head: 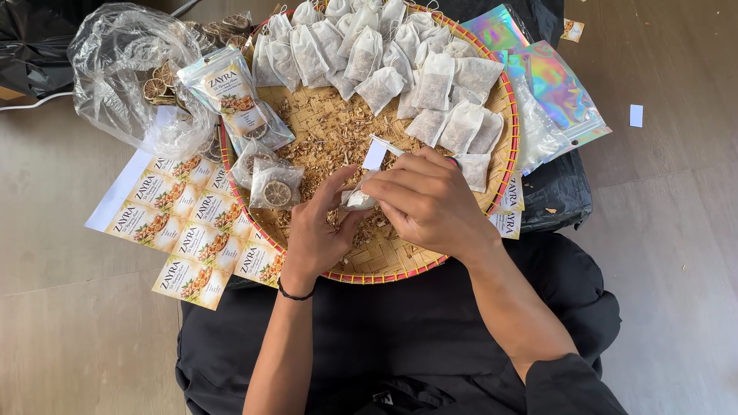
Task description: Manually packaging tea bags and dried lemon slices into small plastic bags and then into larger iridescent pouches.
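Centre frame: left hand [319, 230] and right hand [427, 201] pinch a small white tea bag [358, 200] over the woven tray [400, 265] | Risk: loose grip spills dried filling onto the tray.

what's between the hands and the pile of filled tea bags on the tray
In the head view, loose dried herb bits on the tray's woven floor lie between the hands and the filled tea bags.

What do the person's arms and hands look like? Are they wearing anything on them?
Both hands are bare, with no gloves. The left hand has a thin black band around its wrist, and that forearm is uncovered. The right hand has no band or ring that shows; its arm is bare until a black sleeve starts near the elbow.
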